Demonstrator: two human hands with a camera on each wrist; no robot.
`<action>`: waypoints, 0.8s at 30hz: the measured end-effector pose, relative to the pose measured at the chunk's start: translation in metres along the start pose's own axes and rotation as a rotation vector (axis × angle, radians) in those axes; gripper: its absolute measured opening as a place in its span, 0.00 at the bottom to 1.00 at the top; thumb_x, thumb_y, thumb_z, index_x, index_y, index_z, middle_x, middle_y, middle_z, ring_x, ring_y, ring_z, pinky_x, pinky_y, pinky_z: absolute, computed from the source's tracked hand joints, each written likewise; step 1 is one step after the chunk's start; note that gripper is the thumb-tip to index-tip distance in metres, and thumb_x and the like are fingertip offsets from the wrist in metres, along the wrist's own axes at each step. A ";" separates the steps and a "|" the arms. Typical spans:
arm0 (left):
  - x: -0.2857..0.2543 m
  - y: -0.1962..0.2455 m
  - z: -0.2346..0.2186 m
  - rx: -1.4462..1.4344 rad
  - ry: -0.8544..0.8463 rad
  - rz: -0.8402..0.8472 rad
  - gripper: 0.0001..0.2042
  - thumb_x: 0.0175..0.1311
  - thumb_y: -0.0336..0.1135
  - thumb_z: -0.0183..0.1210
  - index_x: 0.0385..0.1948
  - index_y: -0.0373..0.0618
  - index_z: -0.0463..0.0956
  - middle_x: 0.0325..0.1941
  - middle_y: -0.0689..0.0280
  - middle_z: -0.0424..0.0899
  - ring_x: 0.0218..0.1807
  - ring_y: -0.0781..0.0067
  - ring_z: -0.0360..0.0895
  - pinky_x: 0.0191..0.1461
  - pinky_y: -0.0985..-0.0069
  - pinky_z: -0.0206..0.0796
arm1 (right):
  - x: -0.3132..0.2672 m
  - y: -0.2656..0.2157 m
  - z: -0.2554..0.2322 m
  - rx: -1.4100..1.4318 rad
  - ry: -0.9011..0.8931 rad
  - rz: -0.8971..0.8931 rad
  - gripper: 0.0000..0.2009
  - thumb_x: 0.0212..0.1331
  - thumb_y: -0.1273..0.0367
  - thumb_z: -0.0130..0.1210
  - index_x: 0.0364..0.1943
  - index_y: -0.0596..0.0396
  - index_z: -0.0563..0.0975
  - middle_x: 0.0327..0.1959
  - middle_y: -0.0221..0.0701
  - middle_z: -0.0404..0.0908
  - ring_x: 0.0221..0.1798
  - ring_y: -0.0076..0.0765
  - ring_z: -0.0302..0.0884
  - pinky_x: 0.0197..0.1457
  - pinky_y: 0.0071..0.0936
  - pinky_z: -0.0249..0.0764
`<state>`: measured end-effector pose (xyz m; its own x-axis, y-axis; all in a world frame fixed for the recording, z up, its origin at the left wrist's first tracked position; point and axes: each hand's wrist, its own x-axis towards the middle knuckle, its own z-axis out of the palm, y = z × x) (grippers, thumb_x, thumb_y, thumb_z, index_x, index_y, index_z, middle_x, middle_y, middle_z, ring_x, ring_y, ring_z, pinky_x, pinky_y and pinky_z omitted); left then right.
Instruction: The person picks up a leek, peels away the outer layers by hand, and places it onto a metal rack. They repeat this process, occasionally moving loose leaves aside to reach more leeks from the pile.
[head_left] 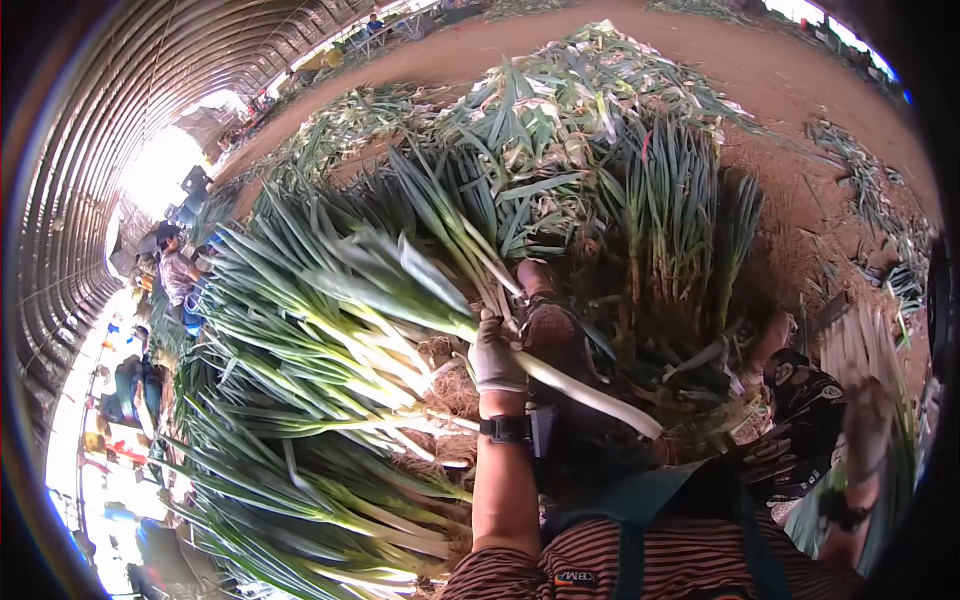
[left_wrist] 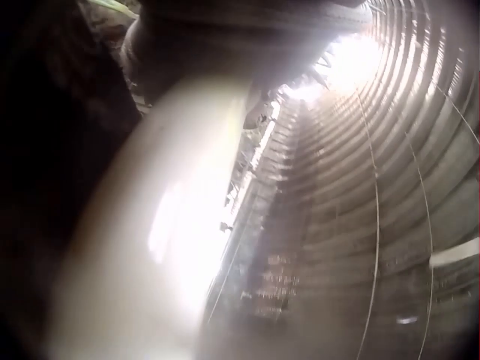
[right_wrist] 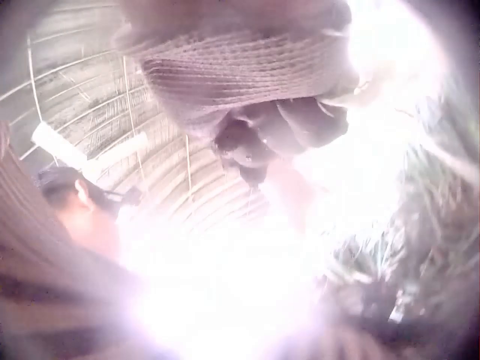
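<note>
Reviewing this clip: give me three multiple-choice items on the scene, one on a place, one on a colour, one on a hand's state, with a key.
1. Where does the big leek pile lie?
A. to the person's left, on the ground
B. on a table
C. in a crate

2. What colour is the glove on the left hand?
A. black
B. white
C. red

3. What is the left hand doing?
A. hanging open
B. gripping a leek by its stalk
C. pressing flat on the soil

Key:
1 A: in the head view the stacked leeks fill the ground left of the left arm.
2 B: the glove above the wrist strap is white.
3 B: gloved fingers curl round the stalk, its white end pointing right.

The right hand is blurred at the frame edge; its grip cannot be told.
</note>
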<state>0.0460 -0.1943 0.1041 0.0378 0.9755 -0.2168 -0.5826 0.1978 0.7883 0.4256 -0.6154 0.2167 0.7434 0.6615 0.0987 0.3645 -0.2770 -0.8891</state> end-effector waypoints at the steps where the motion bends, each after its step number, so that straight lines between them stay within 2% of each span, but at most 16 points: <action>1: -0.009 0.008 0.011 0.043 0.043 0.018 0.13 0.70 0.46 0.52 0.30 0.49 0.75 0.14 0.74 0.66 0.17 0.78 0.64 0.22 0.77 0.63 | 0.007 0.004 0.025 0.355 0.100 0.029 0.12 0.68 0.66 0.48 0.46 0.60 0.75 0.35 0.31 0.79 0.20 0.17 0.57 0.24 0.16 0.58; 3: -0.032 0.047 0.040 0.067 0.073 0.070 0.11 0.69 0.43 0.52 0.28 0.50 0.73 0.14 0.74 0.65 0.17 0.78 0.63 0.23 0.76 0.62 | 0.014 -0.025 0.078 0.300 -0.164 -0.020 0.13 0.68 0.63 0.49 0.44 0.61 0.75 0.32 0.26 0.79 0.21 0.11 0.58 0.21 0.15 0.53; 5: -0.046 0.093 0.047 0.031 -0.055 0.086 0.08 0.66 0.41 0.54 0.27 0.53 0.71 0.17 0.76 0.66 0.18 0.80 0.63 0.25 0.78 0.62 | 0.025 -0.024 0.116 0.101 -0.286 0.059 0.16 0.66 0.59 0.54 0.41 0.62 0.77 0.23 0.21 0.73 0.20 0.11 0.60 0.20 0.17 0.54; 7: -0.042 0.130 0.031 0.075 -0.065 0.187 0.04 0.64 0.41 0.56 0.33 0.55 0.74 0.19 0.79 0.66 0.20 0.83 0.63 0.27 0.79 0.61 | 0.025 -0.031 0.145 0.170 -0.357 -0.013 0.14 0.67 0.62 0.54 0.40 0.62 0.78 0.22 0.20 0.70 0.20 0.12 0.62 0.22 0.17 0.58; 8: -0.023 0.147 0.003 0.173 -0.146 0.268 0.06 0.65 0.42 0.55 0.36 0.54 0.75 0.19 0.79 0.68 0.20 0.82 0.64 0.28 0.78 0.61 | 0.024 -0.039 0.152 0.222 -0.411 0.065 0.13 0.67 0.63 0.55 0.40 0.62 0.78 0.22 0.20 0.71 0.21 0.12 0.64 0.24 0.17 0.60; 9: -0.021 0.172 -0.009 0.293 -0.035 0.330 0.05 0.64 0.33 0.50 0.36 0.51 0.75 0.19 0.75 0.67 0.18 0.79 0.64 0.27 0.79 0.63 | 0.025 -0.047 0.157 0.184 -0.449 0.078 0.13 0.67 0.63 0.55 0.40 0.62 0.78 0.22 0.20 0.71 0.22 0.12 0.64 0.24 0.17 0.61; 11: 0.002 0.222 -0.056 0.292 0.052 0.323 0.10 0.71 0.42 0.48 0.36 0.50 0.75 0.16 0.79 0.63 0.16 0.84 0.58 0.24 0.83 0.54 | 0.031 -0.061 0.163 0.106 -0.504 0.105 0.13 0.67 0.64 0.55 0.40 0.62 0.79 0.22 0.19 0.71 0.23 0.12 0.65 0.26 0.17 0.62; 13: 0.058 0.289 -0.138 0.331 -0.125 0.296 0.14 0.69 0.48 0.54 0.38 0.46 0.75 0.15 0.79 0.63 0.17 0.84 0.60 0.21 0.82 0.54 | 0.040 -0.062 0.166 0.065 -0.540 0.142 0.13 0.66 0.64 0.55 0.40 0.62 0.79 0.21 0.19 0.71 0.23 0.13 0.65 0.26 0.18 0.63; 14: 0.069 0.313 -0.148 0.438 0.232 0.236 0.17 0.68 0.49 0.54 0.40 0.41 0.75 0.18 0.73 0.71 0.19 0.79 0.67 0.23 0.79 0.61 | 0.044 -0.061 0.169 0.046 -0.561 0.162 0.13 0.66 0.64 0.55 0.40 0.63 0.79 0.21 0.19 0.71 0.23 0.13 0.65 0.26 0.18 0.63; 17: 0.114 0.364 -0.266 0.670 0.516 0.304 0.32 0.59 0.55 0.63 0.53 0.32 0.72 0.48 0.62 0.75 0.41 0.71 0.72 0.47 0.70 0.66 | 0.052 -0.049 0.184 0.021 -0.555 0.187 0.13 0.66 0.63 0.55 0.37 0.62 0.79 0.19 0.22 0.72 0.21 0.15 0.68 0.25 0.20 0.64; 18: 0.126 0.363 -0.300 0.799 0.638 0.341 0.38 0.56 0.57 0.66 0.58 0.30 0.71 0.57 0.58 0.76 0.49 0.68 0.74 0.55 0.66 0.67 | 0.056 -0.045 0.190 0.020 -0.556 0.168 0.13 0.66 0.63 0.55 0.35 0.62 0.79 0.17 0.23 0.71 0.20 0.16 0.69 0.24 0.20 0.65; 19: 0.113 0.348 -0.282 0.975 0.741 0.278 0.45 0.50 0.60 0.69 0.61 0.30 0.66 0.60 0.52 0.75 0.56 0.62 0.74 0.66 0.61 0.60 | 0.059 -0.049 0.195 -0.001 -0.578 0.182 0.13 0.65 0.63 0.55 0.35 0.62 0.79 0.18 0.24 0.73 0.22 0.17 0.71 0.25 0.21 0.66; 20: 0.120 0.326 -0.294 1.296 1.009 0.304 0.52 0.45 0.63 0.70 0.66 0.34 0.58 0.65 0.45 0.68 0.63 0.50 0.69 0.70 0.58 0.57 | 0.060 -0.056 0.201 -0.023 -0.605 0.202 0.13 0.65 0.63 0.56 0.35 0.61 0.79 0.19 0.25 0.75 0.23 0.18 0.73 0.27 0.22 0.68; 21: 0.143 0.304 -0.339 1.543 1.075 0.348 0.57 0.42 0.65 0.70 0.70 0.39 0.49 0.70 0.42 0.57 0.67 0.40 0.61 0.70 0.55 0.57 | 0.061 -0.059 0.207 -0.048 -0.633 0.221 0.12 0.64 0.63 0.56 0.35 0.61 0.79 0.20 0.26 0.76 0.25 0.19 0.74 0.28 0.22 0.69; 22: 0.133 0.272 -0.315 1.603 0.984 0.342 0.59 0.42 0.67 0.69 0.71 0.41 0.46 0.73 0.41 0.50 0.72 0.38 0.53 0.72 0.55 0.54 | 0.062 -0.050 0.214 -0.097 -0.676 0.159 0.13 0.64 0.62 0.57 0.37 0.59 0.80 0.23 0.29 0.78 0.27 0.22 0.77 0.31 0.24 0.71; 24: 0.133 0.227 -0.291 1.754 0.992 0.252 0.61 0.41 0.72 0.65 0.72 0.44 0.40 0.75 0.46 0.46 0.76 0.43 0.44 0.74 0.54 0.48 | 0.062 -0.032 0.228 -0.200 -0.759 0.029 0.14 0.62 0.59 0.57 0.40 0.56 0.80 0.27 0.35 0.82 0.31 0.29 0.81 0.36 0.29 0.74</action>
<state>-0.3173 -0.0478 0.0869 -0.6252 0.7331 0.2677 0.7763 0.5490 0.3097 0.3316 -0.4064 0.1495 0.1937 0.9273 -0.3202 0.4987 -0.3741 -0.7819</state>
